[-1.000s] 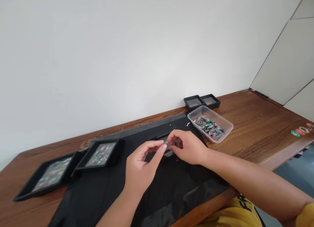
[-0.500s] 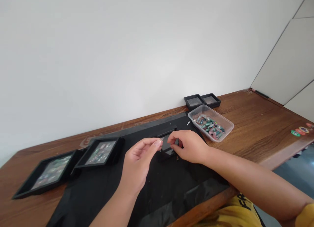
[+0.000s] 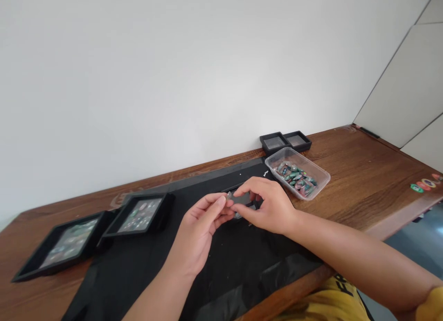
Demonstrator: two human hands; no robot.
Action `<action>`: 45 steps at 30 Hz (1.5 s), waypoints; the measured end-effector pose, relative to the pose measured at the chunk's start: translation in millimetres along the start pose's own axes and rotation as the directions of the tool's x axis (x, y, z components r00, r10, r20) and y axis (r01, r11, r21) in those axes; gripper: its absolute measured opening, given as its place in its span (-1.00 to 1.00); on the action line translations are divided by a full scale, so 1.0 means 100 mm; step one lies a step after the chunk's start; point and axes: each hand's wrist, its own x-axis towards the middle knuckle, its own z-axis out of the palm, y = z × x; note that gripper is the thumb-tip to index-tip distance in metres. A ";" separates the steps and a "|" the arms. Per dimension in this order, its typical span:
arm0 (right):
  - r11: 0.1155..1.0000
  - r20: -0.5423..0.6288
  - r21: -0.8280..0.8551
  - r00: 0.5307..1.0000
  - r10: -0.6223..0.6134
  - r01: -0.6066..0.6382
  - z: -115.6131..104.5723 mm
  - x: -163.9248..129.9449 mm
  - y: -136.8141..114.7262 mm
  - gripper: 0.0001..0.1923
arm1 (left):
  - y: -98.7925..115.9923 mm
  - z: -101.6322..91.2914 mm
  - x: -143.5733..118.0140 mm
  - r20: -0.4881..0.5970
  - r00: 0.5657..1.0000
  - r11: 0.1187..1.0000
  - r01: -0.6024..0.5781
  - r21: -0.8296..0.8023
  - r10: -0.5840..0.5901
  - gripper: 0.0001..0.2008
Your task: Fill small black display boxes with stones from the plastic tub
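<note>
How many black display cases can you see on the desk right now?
5: two larger black cases at the left, two small cases by the wall behind the clear tub, and one held in both hands; the hands may hide more.

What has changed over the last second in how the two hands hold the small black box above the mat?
The left hand closed in until its fingertips met the small black box, which the right hand grips. The clear tub, trays and mat stayed put.
</note>
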 end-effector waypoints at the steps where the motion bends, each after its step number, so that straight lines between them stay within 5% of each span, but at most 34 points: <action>1: 1.000 -0.012 0.008 1.000 -0.011 0.011 0.01 0.00 0.00 -0.88 | 0.00 0.00 -0.01 -0.002 1.000 1.000 -0.001 0.004 0.001 -0.50; 27: 0.930 -0.015 -0.188 0.946 -0.324 0.315 0.06 -0.03 0.03 -0.79 | 0.05 -0.10 -0.01 0.043 0.987 0.939 -0.158 0.306 0.152 -0.55; 39: 0.994 0.018 -0.007 0.994 -0.112 0.112 0.07 -0.04 0.02 -0.68 | 0.06 -0.24 0.05 0.146 0.984 0.912 -0.154 0.381 0.105 -0.49; 42: 0.989 0.036 0.146 0.999 0.027 -0.032 0.08 -0.04 0.03 -0.67 | 0.10 -0.24 0.02 0.146 0.979 0.899 -0.190 0.394 0.143 -0.49; 45: 0.892 0.121 0.366 0.964 0.236 -0.265 0.11 -0.04 0.08 -0.67 | 0.14 -0.23 -0.05 0.116 0.959 0.858 -0.284 0.428 0.260 -0.50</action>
